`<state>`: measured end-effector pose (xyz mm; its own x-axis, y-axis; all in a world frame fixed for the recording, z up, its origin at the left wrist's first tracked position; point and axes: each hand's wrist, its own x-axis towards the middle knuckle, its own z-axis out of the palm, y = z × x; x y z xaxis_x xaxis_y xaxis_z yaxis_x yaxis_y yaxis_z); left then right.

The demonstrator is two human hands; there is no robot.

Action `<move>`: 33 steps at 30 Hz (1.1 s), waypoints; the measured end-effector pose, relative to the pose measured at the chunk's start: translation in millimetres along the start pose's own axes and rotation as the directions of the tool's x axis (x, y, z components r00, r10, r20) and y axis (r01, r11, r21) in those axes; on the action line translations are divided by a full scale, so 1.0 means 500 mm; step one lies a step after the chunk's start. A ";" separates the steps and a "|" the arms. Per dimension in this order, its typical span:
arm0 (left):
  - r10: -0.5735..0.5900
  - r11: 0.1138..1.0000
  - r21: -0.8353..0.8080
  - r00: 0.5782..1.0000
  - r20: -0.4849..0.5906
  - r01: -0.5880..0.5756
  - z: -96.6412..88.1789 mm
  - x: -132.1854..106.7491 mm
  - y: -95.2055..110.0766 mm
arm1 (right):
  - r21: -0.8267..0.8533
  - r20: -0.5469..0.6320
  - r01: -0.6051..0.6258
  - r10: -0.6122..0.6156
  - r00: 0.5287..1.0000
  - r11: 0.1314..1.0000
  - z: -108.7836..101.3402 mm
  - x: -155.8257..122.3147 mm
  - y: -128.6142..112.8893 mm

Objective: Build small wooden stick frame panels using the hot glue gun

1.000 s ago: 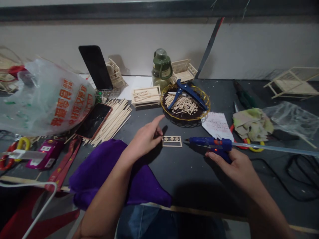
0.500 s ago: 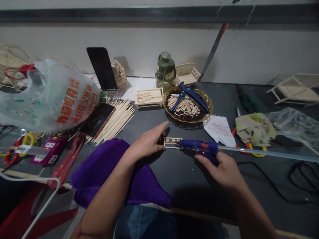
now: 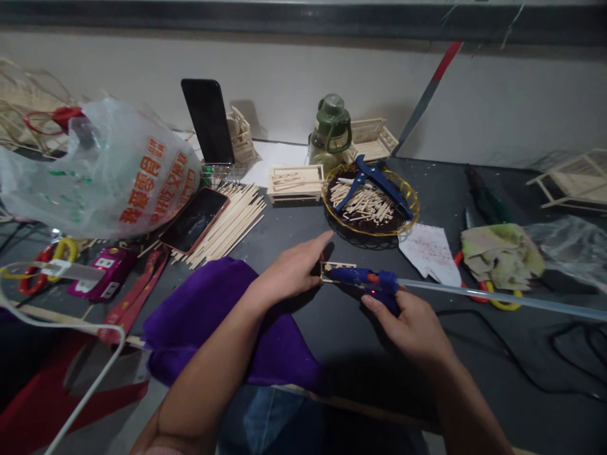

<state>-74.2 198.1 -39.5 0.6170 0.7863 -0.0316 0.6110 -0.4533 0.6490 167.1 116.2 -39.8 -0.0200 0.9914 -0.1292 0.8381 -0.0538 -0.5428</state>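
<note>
My right hand (image 3: pixel 417 322) is wrapped round a blue glue gun (image 3: pixel 363 279), with a long clear glue stick (image 3: pixel 455 288) sticking out of its back. The gun's nozzle is over a small wooden stick frame (image 3: pixel 348 265) that lies flat on the dark table. Small wooden pieces sit inside that frame, partly covered by the gun. My left hand (image 3: pixel 296 268) grips the frame's left end between thumb and fingers. Beneath my left forearm spreads a purple cloth (image 3: pixel 199 309).
Behind my hands stands a yellow-rimmed basket (image 3: pixel 327 212) of short sticks with a blue cutter (image 3: pixel 384 186). Long sticks (image 3: pixel 237 221), a phone (image 3: pixel 196 218) and a plastic bag (image 3: pixel 109 177) lie left. A paper note (image 3: pixel 429 253), a rag (image 3: pixel 496 256) and a black cable (image 3: pixel 493 344) lie right.
The glue gun has moved left along the wooden frame, its nozzle now nearer my left fingers. My left hand still holds the frame's end. The whole view has shifted slightly.
</note>
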 end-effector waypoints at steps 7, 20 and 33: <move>0.001 1.000 -0.002 1.000 -0.002 -0.001 0.001 0.001 -0.001 | 0.015 -0.001 0.004 -0.004 1.000 1.000 0.001 0.001 -0.001; -0.016 1.000 -0.005 1.000 0.018 0.016 -0.008 -0.001 0.008 | 0.004 -0.002 0.011 -0.011 1.000 1.000 0.002 0.001 -0.006; -0.026 1.000 -0.001 0.999 0.025 0.026 -0.009 0.000 0.010 | -0.006 0.002 0.027 -0.027 1.000 1.000 -0.001 0.002 -0.004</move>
<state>-73.6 197.9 -32.7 0.6128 0.7873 -0.0675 0.6265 -0.4320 0.6488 165.6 117.2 -38.3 -0.0440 0.9923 -0.1161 0.8407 -0.0260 -0.5408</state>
